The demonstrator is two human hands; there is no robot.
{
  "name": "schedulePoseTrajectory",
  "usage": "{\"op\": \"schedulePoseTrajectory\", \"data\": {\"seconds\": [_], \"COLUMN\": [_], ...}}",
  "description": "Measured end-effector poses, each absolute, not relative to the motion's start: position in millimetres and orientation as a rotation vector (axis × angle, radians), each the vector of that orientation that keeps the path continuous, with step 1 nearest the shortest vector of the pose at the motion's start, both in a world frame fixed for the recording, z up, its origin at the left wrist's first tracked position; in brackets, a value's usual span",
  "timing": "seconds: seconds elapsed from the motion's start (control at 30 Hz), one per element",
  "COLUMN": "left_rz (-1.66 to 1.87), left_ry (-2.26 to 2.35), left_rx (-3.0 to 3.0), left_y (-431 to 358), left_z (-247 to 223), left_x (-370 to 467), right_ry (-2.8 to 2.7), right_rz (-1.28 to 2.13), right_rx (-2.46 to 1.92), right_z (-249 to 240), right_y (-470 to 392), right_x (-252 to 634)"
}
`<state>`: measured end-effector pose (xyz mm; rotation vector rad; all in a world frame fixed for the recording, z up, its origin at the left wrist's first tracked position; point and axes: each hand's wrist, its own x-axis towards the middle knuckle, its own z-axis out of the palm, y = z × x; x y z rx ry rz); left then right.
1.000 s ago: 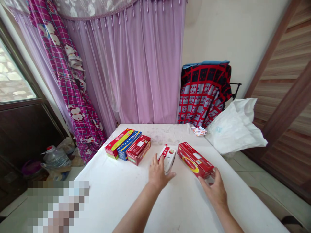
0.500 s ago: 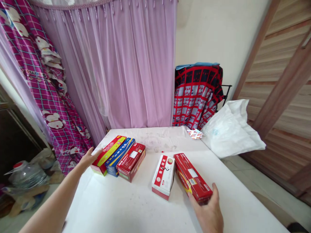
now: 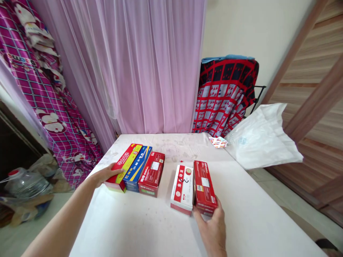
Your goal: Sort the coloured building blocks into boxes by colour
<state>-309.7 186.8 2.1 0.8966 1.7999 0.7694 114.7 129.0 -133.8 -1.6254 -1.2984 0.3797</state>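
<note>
My left hand [image 3: 108, 174] lies with its fingers stretched over the top of a red and yellow carton [image 3: 128, 162] at the left; its thumb is hidden. Against that carton stands a blue carton [image 3: 139, 166], then a dark red carton [image 3: 153, 171], all three side by side. Across a gap to the right is a white and red carton [image 3: 182, 187] with a black handwritten mark. My right hand [image 3: 211, 226] grips the near end of a long red carton [image 3: 205, 187], thumb on its left and fingers on its right. These two cartons touch or nearly touch.
The cartons lie on a white-covered table [image 3: 150, 228]. A white plastic bag [image 3: 264, 137] hangs by its right edge, near a small shiny patterned packet [image 3: 218, 142]. Behind stands a chair draped with a red checked cloth [image 3: 225, 96]. A large plastic bottle [image 3: 25, 184] is on the floor at left.
My right hand has moved left with the red carton, straightening it beside the white one. My left hand's fingers now reach over the red and yellow carton. The left three cartons sit more evenly; the view has shifted.
</note>
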Motion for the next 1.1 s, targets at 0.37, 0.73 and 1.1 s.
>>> {"op": "schedulePoseTrajectory", "data": {"seconds": [0.37,0.73,1.1], "left_rz": [0.84,1.451,1.462], "left_ry": [1.701,1.661,1.913], "left_rx": [0.901,0.873,1.192], "left_y": [156,83,27], "left_z": [-1,-69,-103], "left_x": [-217,-159,-120], "right_ry": [-1.336,-1.246,-1.737], "right_rz": [0.693,0.536,0.263], "right_rx": [-1.575,-1.504,-1.404], "right_z": [-114,-143,-135], "right_y": [180,160,92], "right_x": [154,219,193]}}
